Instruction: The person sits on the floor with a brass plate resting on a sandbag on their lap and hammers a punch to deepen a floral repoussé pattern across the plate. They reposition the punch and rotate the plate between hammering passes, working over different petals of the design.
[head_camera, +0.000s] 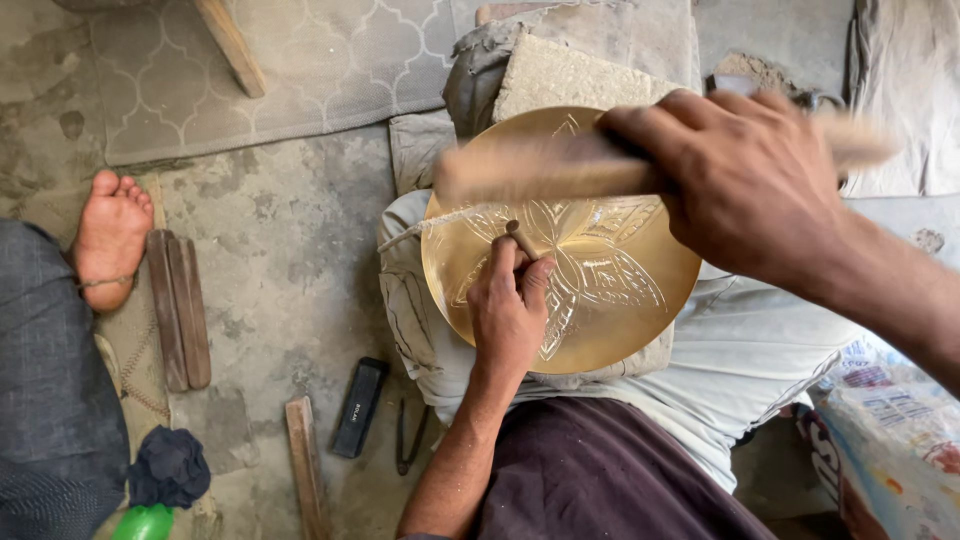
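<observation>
Fingers of my left hand (508, 312) pinch the chisel (522, 240) upright at the brass plate's (610, 300) centre; my right hand (745, 185), at one o'clock, grips the mallet (560, 165).

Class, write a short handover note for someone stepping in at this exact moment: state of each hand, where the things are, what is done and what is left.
Left hand: closed around a small chisel, its tip set on the brass plate.
Right hand: gripping a wooden mallet, raised above the plate and blurred with motion.
Plate: propped on a cloth-covered pad in the lap, tilted toward the camera.
Done: a flower pattern with leaf-shaped petals is cut across the middle of the plate.
Left: the outer band near the rim looks plain.
Nearby on the floor: a black case and wooden strips; another person's bare foot at the left.
</observation>
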